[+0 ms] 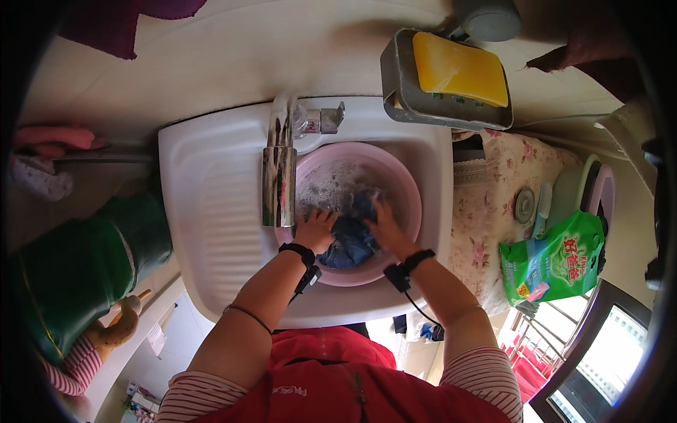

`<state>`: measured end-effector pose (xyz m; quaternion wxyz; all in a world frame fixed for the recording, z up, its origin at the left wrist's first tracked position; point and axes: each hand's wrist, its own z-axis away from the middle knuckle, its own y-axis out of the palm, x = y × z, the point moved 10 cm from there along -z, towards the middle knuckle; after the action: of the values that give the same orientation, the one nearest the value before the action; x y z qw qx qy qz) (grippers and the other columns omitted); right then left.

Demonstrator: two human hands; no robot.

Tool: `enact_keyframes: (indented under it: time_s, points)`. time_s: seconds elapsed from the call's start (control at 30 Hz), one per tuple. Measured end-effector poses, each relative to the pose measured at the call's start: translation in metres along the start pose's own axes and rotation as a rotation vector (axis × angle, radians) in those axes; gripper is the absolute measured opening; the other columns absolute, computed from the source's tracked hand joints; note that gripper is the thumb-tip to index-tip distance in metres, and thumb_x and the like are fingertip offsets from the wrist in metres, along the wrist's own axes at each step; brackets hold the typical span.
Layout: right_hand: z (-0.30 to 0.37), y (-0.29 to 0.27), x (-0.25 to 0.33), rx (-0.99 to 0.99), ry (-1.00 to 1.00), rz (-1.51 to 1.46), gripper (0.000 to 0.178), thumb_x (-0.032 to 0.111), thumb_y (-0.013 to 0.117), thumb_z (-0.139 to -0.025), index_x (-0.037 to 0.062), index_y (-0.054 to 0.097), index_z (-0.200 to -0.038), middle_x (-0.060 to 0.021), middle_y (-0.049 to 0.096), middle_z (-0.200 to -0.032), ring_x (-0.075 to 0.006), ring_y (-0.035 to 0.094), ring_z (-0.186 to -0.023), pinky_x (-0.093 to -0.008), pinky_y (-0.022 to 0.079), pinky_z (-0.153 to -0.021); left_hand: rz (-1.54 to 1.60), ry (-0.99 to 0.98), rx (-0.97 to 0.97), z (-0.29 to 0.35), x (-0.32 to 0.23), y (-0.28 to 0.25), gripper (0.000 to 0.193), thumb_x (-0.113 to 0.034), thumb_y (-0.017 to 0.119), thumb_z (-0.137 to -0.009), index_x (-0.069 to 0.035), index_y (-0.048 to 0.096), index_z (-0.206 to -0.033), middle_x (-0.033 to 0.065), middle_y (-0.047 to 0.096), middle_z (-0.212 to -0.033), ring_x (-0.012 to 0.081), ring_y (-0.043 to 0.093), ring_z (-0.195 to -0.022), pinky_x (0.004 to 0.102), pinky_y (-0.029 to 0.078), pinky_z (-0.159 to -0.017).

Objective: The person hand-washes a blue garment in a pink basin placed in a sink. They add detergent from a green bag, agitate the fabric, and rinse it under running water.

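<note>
Crumpled dark blue cloth [347,245] looks wet and wrinkled in a round pink basin [412,201] of smooth plastic. The ridged white sink [211,204] is glossy, ceramic-looking; the cylindrical faucet [279,185] at ten o'clock, mirror-bright metal. At one o'clock, a rectangular yellow block [462,69] looks waxy, its grey plastic dish [398,84] matt. At three: matt floral cloth [479,225], glossy green plastic packet [553,247].

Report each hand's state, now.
Left hand: touching the blue cloth; whether it holds it cannot be told.
Right hand: on the cloth; hold likewise unclear.
</note>
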<state>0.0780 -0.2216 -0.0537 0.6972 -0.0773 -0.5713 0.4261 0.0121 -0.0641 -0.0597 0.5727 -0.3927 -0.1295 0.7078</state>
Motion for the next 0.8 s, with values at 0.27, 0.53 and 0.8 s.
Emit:
enact_keyframes:
  time_s: [0.27,0.53,0.8]
  points:
    - [-0.064,0.041,0.019,0.031,0.196,0.264,0.047,0.033,0.063,-0.088,0.0276,0.050,-0.134,-0.0259,0.045,-0.134,-0.0525,0.050,-0.112,-0.0530,0.045,-0.095,0.012,0.003,0.019,-0.012,0.006,0.003,0.070,-0.028,0.069,-0.080,-0.010,0.041,-0.141,0.0116,0.034,-0.149,0.0357,0.034,-0.135,0.0598,0.037,-0.101]
    - [-0.019,0.003,-0.003,0.121,-0.028,0.125,0.058,0.031,0.065,-0.087,0.0175,0.044,-0.140,-0.0354,0.028,-0.143,-0.0549,0.040,-0.122,-0.0576,0.039,-0.098,0.008,0.018,-0.074,0.026,-0.025,-0.014,0.096,-0.044,0.076,-0.072,-0.020,0.026,-0.150,0.0184,0.022,-0.154,0.0467,0.015,-0.141,0.0716,0.020,-0.104]
    - [-0.052,0.050,0.046,0.123,0.045,0.369,0.065,0.030,0.066,-0.085,0.0193,0.039,-0.144,-0.0349,0.039,-0.134,-0.0483,0.046,-0.118,-0.0577,0.042,-0.094,0.035,0.040,0.116,-0.002,-0.009,0.008,0.071,-0.022,0.064,-0.083,-0.022,0.035,-0.148,0.0099,0.017,-0.157,0.0435,0.012,-0.143,0.0701,0.025,-0.104]
